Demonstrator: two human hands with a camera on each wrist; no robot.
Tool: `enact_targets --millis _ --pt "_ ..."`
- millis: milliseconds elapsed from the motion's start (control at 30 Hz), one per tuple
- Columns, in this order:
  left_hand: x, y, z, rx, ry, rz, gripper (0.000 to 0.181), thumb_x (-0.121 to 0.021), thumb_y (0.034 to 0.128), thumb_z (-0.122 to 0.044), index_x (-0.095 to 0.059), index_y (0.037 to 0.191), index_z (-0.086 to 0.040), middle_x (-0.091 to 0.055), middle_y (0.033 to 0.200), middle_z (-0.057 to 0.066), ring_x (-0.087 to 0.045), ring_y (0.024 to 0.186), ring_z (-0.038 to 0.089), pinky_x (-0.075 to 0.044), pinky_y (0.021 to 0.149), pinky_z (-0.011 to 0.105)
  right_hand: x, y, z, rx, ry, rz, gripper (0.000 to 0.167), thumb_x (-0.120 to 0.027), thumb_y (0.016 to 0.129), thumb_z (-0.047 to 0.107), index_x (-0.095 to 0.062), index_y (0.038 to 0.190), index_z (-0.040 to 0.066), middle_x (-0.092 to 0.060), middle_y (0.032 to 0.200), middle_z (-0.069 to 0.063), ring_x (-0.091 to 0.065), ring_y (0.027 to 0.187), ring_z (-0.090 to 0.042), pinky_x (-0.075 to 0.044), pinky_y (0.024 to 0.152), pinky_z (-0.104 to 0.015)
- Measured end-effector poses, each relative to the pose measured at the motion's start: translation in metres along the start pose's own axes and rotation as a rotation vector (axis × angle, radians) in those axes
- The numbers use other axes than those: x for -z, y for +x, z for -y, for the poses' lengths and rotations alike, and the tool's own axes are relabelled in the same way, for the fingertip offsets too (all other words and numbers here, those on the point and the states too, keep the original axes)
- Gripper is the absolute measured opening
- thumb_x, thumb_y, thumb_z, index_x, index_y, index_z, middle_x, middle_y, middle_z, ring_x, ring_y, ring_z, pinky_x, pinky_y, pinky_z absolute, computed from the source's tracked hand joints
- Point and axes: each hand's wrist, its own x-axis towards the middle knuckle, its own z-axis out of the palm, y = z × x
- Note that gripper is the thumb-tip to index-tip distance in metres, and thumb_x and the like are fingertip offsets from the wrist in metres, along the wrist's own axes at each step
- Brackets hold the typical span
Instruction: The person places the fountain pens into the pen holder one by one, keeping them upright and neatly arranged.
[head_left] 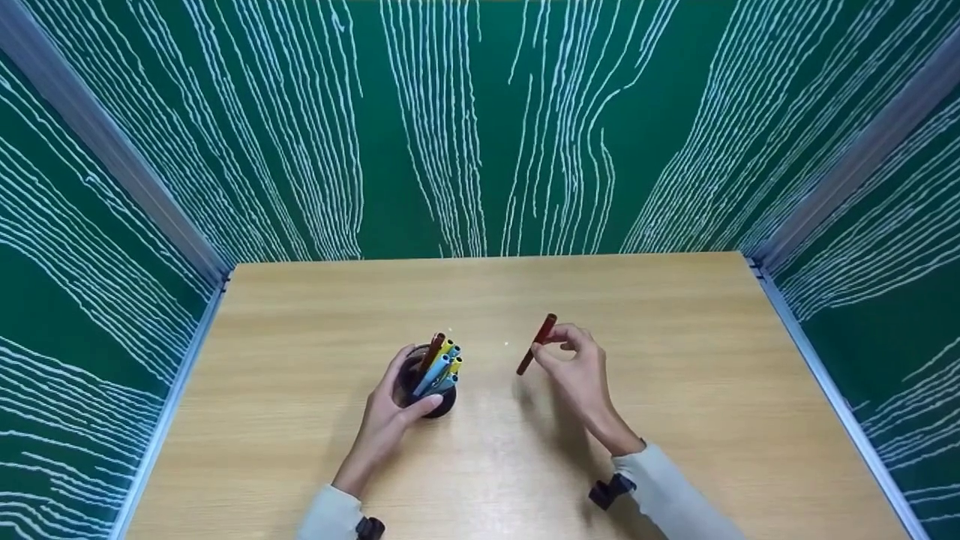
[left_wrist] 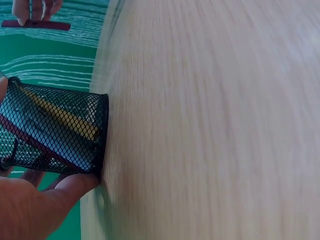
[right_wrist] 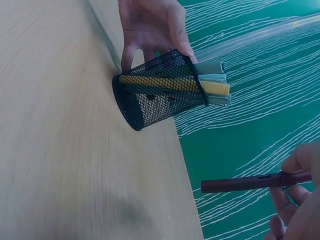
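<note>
A black mesh pen holder (head_left: 448,405) is gripped by my left hand (head_left: 386,420), with the thumb on the near side and fingers round the far left. Inside it several pens lean: light blue ones, yellow ones (right_wrist: 216,88) and a dark red one (head_left: 432,354). The holder's base is at the tabletop in the left wrist view. To its right, above the table, my right hand (head_left: 579,373) pinches a dark red pen (right_wrist: 235,184) between thumb and fingers near its upper half. That pen tilts, its lower end pointing down toward the table, apart from the holder.
The wooden table (head_left: 300,315) spreads under both hands. Green panels (head_left: 510,150) with white wavy lines stand behind it and at both sides. Metal strips (head_left: 180,345) run along the table's side edges.
</note>
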Motion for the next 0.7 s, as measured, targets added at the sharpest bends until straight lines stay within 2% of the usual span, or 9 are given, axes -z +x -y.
enact_targets --millis 167,400,700 --pt "0.001 0.0 0.0 -0.011 0.002 0.005 0.096 -0.091 0.0928 -0.017 -0.037 0.172 -0.013 -0.047 0.17 0.015 -0.046 0.155 0.034 -0.03 0.131 0.047 -0.002 0.002 0.004 0.005 0.01 0.002 0.013 -0.086 0.09 -0.001 -0.078 0.099 0.004 -0.077 0.1 -0.009 -0.065 0.106 -0.031 -0.047 0.1 -0.043" --pt "0.003 -0.001 -0.002 -0.008 0.006 -0.004 0.096 -0.092 0.092 -0.017 -0.038 0.172 -0.014 -0.048 0.169 0.013 -0.048 0.154 0.032 -0.034 0.129 0.041 -0.005 0.004 0.011 0.046 0.044 0.018 0.013 -0.086 0.091 -0.001 -0.08 0.1 0.006 -0.079 0.1 -0.007 -0.066 0.105 -0.021 -0.05 0.099 -0.048" --pt "0.002 0.0 0.0 -0.022 -0.022 0.017 0.096 -0.091 0.0922 -0.013 -0.037 0.172 -0.013 -0.05 0.167 0.012 -0.048 0.154 0.029 -0.032 0.13 0.045 -0.002 0.002 0.018 0.051 0.077 0.016 0.013 -0.087 0.092 0.001 -0.079 0.1 0.005 -0.078 0.099 -0.009 -0.066 0.104 -0.027 -0.05 0.099 -0.045"
